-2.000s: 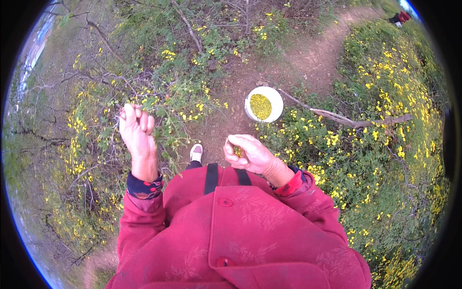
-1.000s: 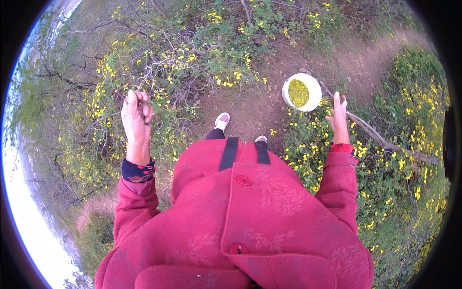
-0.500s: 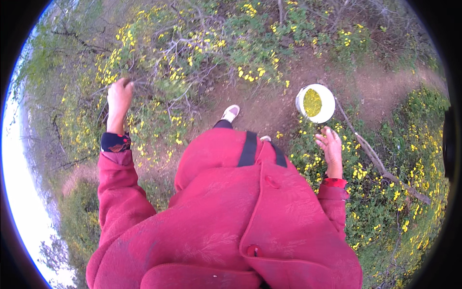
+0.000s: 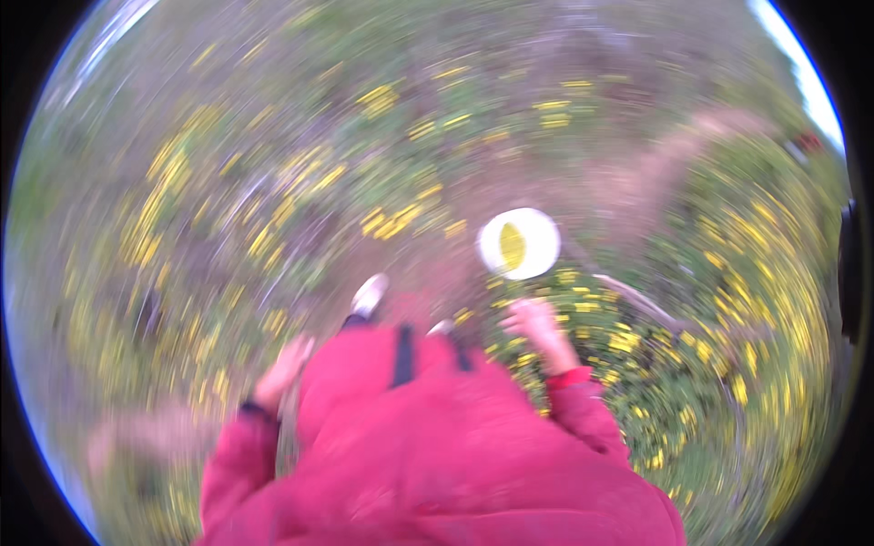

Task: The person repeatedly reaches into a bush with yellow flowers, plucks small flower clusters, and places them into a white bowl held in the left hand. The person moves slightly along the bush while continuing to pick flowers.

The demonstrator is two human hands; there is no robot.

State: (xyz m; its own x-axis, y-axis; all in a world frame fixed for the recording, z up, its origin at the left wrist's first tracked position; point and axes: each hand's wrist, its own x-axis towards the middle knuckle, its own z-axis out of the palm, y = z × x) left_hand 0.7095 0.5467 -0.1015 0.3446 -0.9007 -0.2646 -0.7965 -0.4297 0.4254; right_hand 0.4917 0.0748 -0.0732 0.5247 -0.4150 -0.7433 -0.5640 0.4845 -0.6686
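Near the white bucket [image 4: 543, 243] are a branch [image 4: 642, 300] and flowering bushes [image 4: 669, 409].

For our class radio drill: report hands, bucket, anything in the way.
Left hand beside coat, right hand near bucket; grips blurred. Bucket: yellow contents. Branch right of bucket, not between it and right hand.

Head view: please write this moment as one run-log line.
left hand: beside red coat, grip unclear | right hand: near white bucket, grip unclear | bucket: yellow contents inside | view: motion-blurred
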